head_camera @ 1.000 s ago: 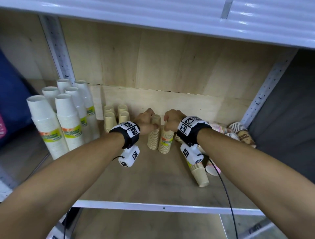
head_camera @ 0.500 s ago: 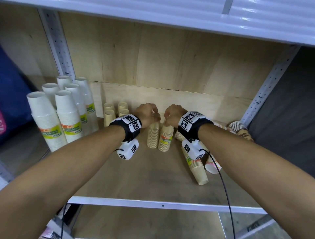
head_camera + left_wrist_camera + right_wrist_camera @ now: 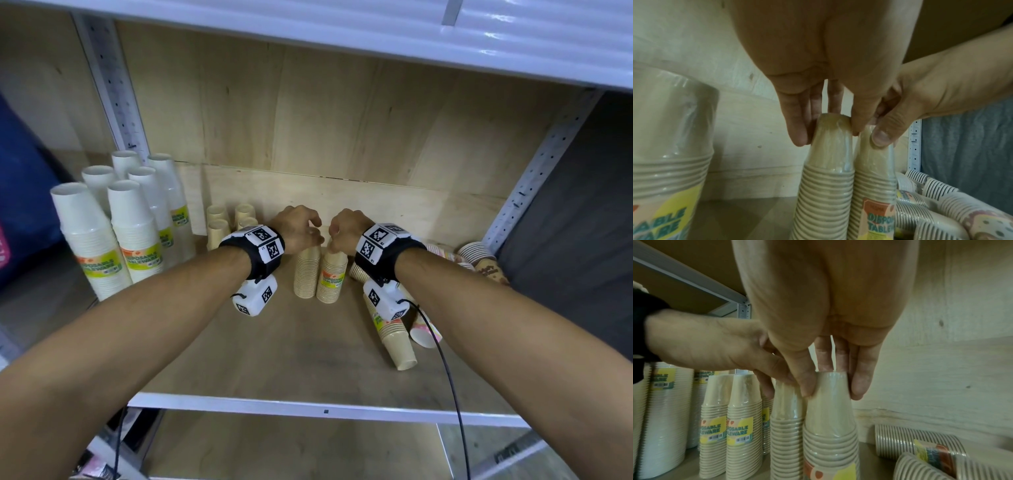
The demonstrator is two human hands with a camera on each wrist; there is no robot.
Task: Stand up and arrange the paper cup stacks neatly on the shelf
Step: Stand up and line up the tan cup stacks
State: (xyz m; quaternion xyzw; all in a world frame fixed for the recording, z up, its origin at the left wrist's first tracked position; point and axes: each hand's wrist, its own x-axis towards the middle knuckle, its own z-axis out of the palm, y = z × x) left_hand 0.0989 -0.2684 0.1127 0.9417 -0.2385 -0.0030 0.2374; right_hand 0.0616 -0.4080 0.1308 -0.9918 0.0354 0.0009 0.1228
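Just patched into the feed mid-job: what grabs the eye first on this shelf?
Both hands meet at shelf centre: the left hand grips the top of one upright tan cup stack, the right hand its neighbour with the label, the two side by side. Tall white stacks stand at left. At right, a tan stack lies toppled.

dark blue fabric (image 3: 24, 192) at far left, grey cloth (image 3: 579, 212) — right of shelf upright

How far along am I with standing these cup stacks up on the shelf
Done: white stacks and four small tan stacks stand at left. In hand: left hand and right hand each grip an upright tan stack. Left: one tan stack and patterned stacks lie at right.
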